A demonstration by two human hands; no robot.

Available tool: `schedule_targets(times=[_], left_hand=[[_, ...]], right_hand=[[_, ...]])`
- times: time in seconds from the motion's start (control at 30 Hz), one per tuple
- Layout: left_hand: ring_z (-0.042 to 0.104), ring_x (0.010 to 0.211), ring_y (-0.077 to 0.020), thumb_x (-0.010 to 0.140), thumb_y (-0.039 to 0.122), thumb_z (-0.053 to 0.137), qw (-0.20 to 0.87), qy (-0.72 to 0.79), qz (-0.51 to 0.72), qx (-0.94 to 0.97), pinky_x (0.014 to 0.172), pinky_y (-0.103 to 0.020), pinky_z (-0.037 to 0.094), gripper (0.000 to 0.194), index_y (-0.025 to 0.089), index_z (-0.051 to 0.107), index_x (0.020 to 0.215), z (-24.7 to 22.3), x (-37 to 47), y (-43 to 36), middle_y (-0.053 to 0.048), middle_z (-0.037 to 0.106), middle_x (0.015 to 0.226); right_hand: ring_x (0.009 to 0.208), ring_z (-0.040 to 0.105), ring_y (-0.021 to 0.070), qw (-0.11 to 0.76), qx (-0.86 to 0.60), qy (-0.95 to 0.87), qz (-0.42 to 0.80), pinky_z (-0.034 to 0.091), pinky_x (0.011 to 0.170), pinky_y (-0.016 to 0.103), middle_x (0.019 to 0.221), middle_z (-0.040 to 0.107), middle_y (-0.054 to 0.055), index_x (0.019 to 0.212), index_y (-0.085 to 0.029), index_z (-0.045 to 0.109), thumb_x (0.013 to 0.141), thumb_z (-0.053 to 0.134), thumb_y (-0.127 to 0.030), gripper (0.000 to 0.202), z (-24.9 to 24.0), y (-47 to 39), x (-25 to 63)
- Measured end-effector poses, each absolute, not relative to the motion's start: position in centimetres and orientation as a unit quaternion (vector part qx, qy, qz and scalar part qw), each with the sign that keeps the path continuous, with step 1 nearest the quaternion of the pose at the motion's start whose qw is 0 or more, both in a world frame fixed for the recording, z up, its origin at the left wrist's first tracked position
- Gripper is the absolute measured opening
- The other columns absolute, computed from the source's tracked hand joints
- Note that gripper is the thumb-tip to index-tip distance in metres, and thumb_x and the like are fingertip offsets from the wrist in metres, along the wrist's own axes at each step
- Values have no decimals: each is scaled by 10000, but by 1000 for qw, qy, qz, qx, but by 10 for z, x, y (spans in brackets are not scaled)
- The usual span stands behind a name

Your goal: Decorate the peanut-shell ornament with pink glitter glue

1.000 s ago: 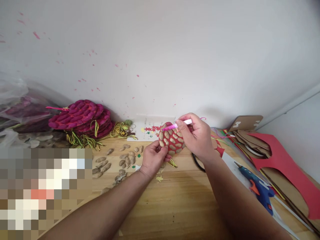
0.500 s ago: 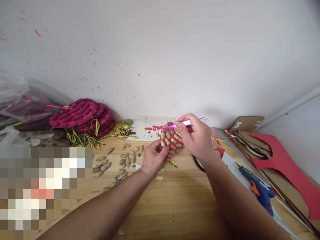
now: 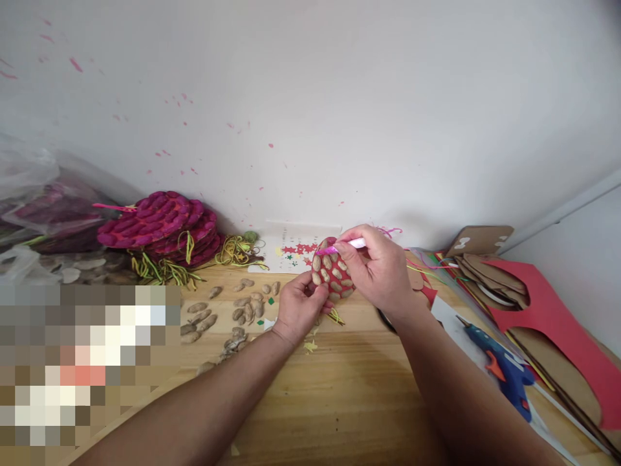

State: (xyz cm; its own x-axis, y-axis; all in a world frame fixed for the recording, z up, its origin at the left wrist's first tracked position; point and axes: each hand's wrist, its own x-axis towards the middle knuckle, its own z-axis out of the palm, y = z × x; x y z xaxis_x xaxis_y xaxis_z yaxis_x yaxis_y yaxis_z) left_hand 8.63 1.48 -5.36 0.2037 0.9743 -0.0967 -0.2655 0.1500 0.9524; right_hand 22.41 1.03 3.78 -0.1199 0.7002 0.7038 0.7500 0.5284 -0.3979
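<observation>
Red backing shows between the pale shells of the peanut-covered disc [image 3: 334, 285], which you hold tilted up in front of you, near the middle of the wooden tabletop [image 3: 310, 401]. Your left hand [image 3: 299, 307] pinches its lower left edge between thumb and fingers; your right hand [image 3: 378, 272] grips a white-handled brush [image 3: 357, 244], its magenta end at the upper left peanuts. Whether the bristles press or only hover is too small to tell. The likeliest trouble is colour on the red backing, since the gaps are narrow and a slip would carry the tip off a shell. A weak pinch at one edge could let the disc swing under pressure, and hard strokes might loosen a poorly fixed peanut. Drips could also mark the white paper [image 3: 261, 260] and star cutouts [image 3: 299, 248] just behind.
</observation>
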Motion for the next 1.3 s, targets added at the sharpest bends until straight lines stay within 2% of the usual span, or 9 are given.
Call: schedule_targets(times=[0.67,1.3], left_hand=[[629,482,-142,692,279,701,622,407,482,463,472,-236,539,115,178,675,741,-54,86,14,15,660,607],[616,462,-139,660,250,703,631,398,488,453,474,-243,536,101,176,690,727,-52,85,14,8,677,616]], right_hand=[[825,670,180,431,-469,-764,-101,516,771,313,882,736,21,936,-240,632,981,621,-273,57,45,6,223],[788,656,178,403,-457,-787,-96,512,748,318,849,735,13,923,-249,622,980,621,-270,60,47,4,222]])
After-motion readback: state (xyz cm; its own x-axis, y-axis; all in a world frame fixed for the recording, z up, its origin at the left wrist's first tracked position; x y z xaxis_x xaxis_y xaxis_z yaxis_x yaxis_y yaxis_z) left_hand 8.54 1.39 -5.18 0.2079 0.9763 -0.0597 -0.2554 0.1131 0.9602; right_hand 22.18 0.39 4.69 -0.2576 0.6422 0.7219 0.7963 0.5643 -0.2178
